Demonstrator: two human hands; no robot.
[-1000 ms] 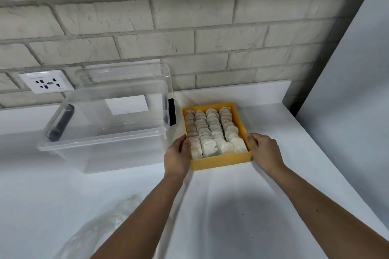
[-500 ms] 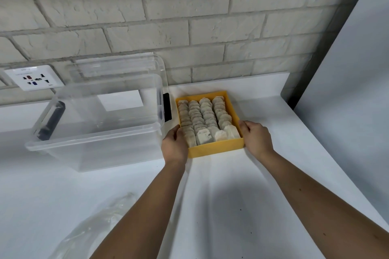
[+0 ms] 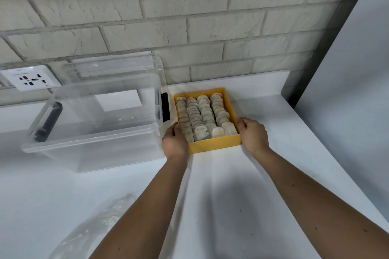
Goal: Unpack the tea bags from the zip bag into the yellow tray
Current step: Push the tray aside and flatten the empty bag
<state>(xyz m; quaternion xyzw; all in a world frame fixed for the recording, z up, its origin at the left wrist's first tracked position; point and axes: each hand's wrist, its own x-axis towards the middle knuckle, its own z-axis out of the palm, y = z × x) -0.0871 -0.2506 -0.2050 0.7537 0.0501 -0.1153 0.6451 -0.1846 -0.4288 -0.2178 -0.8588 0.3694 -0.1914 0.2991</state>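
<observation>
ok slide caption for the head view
Left hand and right hand grip the yellow tray of tea bags beside a clear bin.

Tray (image 3: 214, 146) between left hand (image 3: 175, 143) and right hand (image 3: 253, 135), tea bags (image 3: 200, 111) inside; bin (image 3: 94, 132) left of left hand, zip bag (image 3: 88, 227) behind.

One wide-angle camera on the head looks forward and steeply down across the table (image 3: 231, 200) toward the brick wall (image 3: 147, 17); the tray (image 3: 214, 146) lies near, about mid-frame, the bag (image 3: 88, 233) at the lower left edge, closest to the lens
</observation>
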